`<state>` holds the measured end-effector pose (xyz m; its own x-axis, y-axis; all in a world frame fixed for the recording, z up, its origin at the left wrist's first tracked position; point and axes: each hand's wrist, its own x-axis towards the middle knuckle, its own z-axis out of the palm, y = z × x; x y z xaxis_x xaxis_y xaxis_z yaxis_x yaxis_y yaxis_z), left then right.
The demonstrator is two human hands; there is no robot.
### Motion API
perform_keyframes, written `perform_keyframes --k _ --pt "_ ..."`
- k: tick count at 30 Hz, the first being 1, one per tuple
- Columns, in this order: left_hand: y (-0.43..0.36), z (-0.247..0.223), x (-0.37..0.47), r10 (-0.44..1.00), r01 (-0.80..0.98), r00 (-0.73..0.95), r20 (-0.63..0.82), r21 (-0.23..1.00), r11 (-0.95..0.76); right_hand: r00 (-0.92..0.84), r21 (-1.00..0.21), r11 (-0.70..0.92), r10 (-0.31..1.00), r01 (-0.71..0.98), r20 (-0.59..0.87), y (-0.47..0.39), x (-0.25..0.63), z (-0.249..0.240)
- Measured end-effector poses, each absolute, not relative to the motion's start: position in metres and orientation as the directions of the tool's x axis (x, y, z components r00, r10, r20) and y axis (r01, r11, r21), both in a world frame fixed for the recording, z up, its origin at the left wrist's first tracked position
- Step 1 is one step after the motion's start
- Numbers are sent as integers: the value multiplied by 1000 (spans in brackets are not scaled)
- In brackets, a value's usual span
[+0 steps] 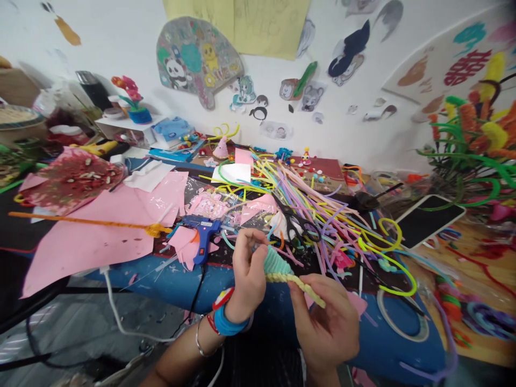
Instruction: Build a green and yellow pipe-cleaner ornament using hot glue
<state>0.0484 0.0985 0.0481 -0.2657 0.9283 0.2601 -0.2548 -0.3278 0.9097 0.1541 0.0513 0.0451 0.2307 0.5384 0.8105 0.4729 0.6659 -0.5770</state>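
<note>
Near the table's front edge, a mint-green fuzzy piece (277, 262) with a pale yellow twisted strip (296, 280) along its lower side is held between both hands. My left hand (249, 269), with a blue band and bracelets at the wrist, has its fingers closed at the left end of the mint piece. The fingertips there partly cover it. My right hand (328, 317) pinches the yellow strip between thumb and fingers, and the strip's free end slants down to the right.
A blue glue gun (205, 232) lies left of my hands, by pink sheets (100, 242). Beyond them are black scissors (296, 223) and a heap of coloured pipe cleaners (302, 193). A phone (429, 220) and a clear ring (403, 314) are at the right.
</note>
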Motion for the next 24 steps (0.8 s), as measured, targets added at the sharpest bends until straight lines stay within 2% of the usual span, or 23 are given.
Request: perform_keyframes --k 11,19,24 --pt "93 48 46 836 -270 -318 448 802 -532 230 -540 638 505 549 832 40 160 48" --pt "89 51 42 771 -269 -333 543 729 -629 263 -588 622 538 517 801 33 159 50" --pt "84 56 38 750 -260 -295 592 706 -659 252 -519 621 469 587 846 29 156 53"
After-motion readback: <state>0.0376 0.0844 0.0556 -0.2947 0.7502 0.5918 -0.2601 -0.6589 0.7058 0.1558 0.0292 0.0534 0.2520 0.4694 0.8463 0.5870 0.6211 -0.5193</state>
